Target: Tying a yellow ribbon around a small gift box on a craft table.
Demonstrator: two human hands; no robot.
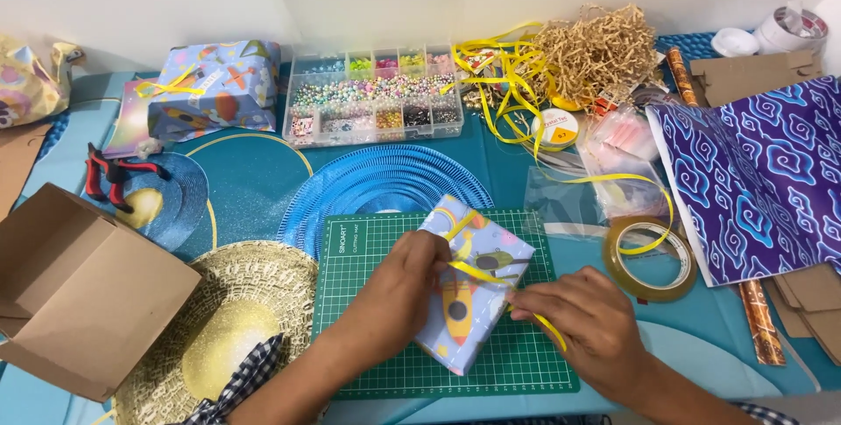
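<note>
Wrapped gift box (469, 298) lies tilted on the green cutting mat (368, 302), centre of the surface; judged light, rigid under thin paper that could tear or slip. Yellow ribbon (477, 272) crosses its top; thin, slick, limp. Left hand (399, 289) fingers pinched on the ribbon at the box's upper face; right hand (591, 324) fingers clamped on the ribbon's trailing end; best held by the box's edges.

1. Two bare hands, the left hand (399, 289) and the right hand (589, 324), show no rings, watch or gloves.
2. Both forearms are uncovered above the green cutting mat (350, 302).
3. A dark blue-and-white checked sleeve (241, 381) shows left of the mat; a matching scrap of check sits at the frame's lower right.
</note>
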